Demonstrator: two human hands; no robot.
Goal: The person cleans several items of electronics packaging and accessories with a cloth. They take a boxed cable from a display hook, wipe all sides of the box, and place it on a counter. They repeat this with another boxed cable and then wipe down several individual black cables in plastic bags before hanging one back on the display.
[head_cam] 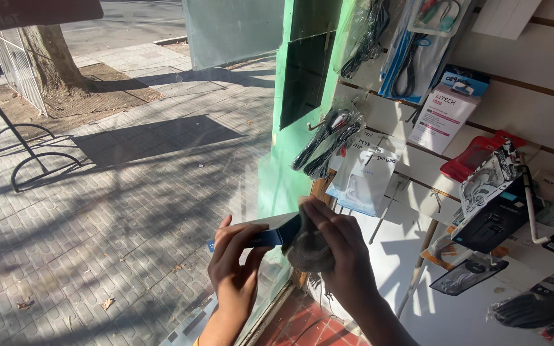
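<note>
We look down at our two hands working close against a shop window pane [161, 192]. Our left hand [233, 266] is closed around the blue handle of a small squeegee [276, 238], fingers curled over the top of it and thumb beneath, holding it roughly level with its blade end pointing toward our right hand. Our right hand [340, 247] is clamped on a bunched dark grey cloth [307, 248], the fingers spread over the wad and pressing it against the blade end of the squeegee, so cloth and tool touch between the two hands. Both sit just in front of the lower part of the glass, beside the green-painted window frame [283, 154].

To the right, a white slatted display wall [514, 102] carries hanging goods: bundles of black cables in clear bags [328, 141], a white packet [365, 179] just above our right hand, a pink and white box [444, 115], a red pouch [472, 157] and boxed headphones [492, 205] farther right. Below our hands we see a strip of red tiled floor [302, 323].

Through the glass lies a paved sidewalk [97, 243] in patchy shadow, with a tree trunk [49, 57] and a metal bike rack [27, 154] well apart from us at the upper left.
</note>
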